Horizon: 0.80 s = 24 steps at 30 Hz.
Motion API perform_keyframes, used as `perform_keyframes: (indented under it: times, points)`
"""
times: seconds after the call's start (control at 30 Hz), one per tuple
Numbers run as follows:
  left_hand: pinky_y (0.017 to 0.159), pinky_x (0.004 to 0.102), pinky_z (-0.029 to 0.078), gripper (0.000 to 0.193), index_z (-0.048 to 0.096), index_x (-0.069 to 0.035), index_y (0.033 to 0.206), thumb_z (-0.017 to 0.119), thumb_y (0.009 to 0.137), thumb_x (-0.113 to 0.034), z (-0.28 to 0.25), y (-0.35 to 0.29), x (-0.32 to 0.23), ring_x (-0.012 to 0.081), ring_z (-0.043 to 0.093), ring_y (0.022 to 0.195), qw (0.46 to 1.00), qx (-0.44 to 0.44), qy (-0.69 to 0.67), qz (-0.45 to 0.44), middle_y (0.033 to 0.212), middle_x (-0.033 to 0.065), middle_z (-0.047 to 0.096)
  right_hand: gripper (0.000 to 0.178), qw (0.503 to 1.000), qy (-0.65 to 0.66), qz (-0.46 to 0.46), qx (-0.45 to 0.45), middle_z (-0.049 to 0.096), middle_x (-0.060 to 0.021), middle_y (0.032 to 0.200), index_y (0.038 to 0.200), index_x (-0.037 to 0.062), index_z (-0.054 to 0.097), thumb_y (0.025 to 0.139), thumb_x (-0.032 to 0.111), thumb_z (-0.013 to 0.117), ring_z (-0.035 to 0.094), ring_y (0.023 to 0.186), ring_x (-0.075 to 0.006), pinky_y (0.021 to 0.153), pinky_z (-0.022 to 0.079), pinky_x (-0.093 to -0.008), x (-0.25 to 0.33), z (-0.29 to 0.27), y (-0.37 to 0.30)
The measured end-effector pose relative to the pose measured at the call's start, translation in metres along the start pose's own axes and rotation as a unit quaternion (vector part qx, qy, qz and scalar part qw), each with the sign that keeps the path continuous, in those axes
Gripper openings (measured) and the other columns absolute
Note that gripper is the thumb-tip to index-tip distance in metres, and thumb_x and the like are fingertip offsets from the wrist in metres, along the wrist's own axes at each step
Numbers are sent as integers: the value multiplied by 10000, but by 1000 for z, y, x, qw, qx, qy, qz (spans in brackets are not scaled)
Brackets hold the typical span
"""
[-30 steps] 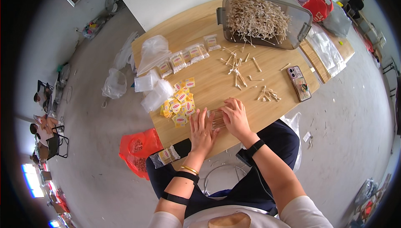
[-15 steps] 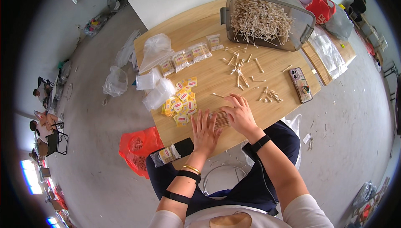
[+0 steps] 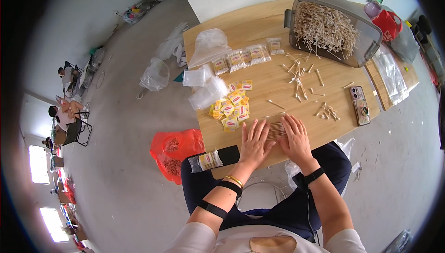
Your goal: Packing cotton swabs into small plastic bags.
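A flat row of cotton swabs (image 3: 276, 131) lies side by side near the table's front edge. My left hand (image 3: 254, 142) rests along the row's left end, fingers stretched out. Along its right end lies my right hand (image 3: 295, 138), also flat with extended fingers, so the row sits between both hands. Just left of my left hand is a pile of small yellow and white cards (image 3: 233, 107). A single swab (image 3: 276, 104) lies beyond the row, and a small heap of swabs (image 3: 327, 111) is to the right of my right hand.
An open grey bin (image 3: 378, 37) full of swabs lies tipped at the back right. Filled swab packets (image 3: 236, 60) line the back left, near clear plastic bags (image 3: 208, 93). A phone (image 3: 360, 105) is at right. One packet (image 3: 211, 160) sits front left, above a red bag (image 3: 160, 153).
My right hand has come down from a pinch over the swabs to lie flat at their right end. The whole view has shifted, so the table appears farther right.
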State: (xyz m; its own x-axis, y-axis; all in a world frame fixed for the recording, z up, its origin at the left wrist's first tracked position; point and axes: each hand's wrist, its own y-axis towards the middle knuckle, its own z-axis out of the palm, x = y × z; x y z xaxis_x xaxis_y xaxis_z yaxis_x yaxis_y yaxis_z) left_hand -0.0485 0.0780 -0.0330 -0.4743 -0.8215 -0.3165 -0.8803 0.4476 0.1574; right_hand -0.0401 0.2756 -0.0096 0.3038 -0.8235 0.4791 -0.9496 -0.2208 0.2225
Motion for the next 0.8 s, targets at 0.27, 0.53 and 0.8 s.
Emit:
perform_keyframes:
  times: [0.27, 0.53, 0.8]
  points:
    - [1236, 612, 75, 751, 324, -69, 1565, 352, 1026, -592, -1, -2, 0, 338, 285, 1490, 1000, -14, -10, -3, 1565, 125, 373, 932, 999, -44, 11, 28, 281, -221, 1622, 1571, -11, 250, 873, 443, 670, 232, 1529, -341, 1261, 157, -477, 8, 10, -1]
    - [1242, 588, 12, 937, 192, 63, 1575, 244, 1004, -678, -3, -3, 4, 348, 98, 1562, 996, 26, 35, -72, 1662, 205, 187, 967, 996, -86, 7, 33, 270, -227, 1628, 1554, -57, 253, 903, 570, 596, 214, 1538, -337, 1266, 140, -473, 10, 22, -1]
    - [1242, 584, 9, 970, 147, 72, 1580, 249, 993, -693, 4, 0, 3, 350, 76, 1565, 998, 24, 30, -52, 1672, 216, 143, 823, 994, -100, -9, 51, 251, -232, 1634, 1538, -44, 305, 922, 448, 542, 187, 1546, -345, 1270, 124, -478, 19, 31, 0]
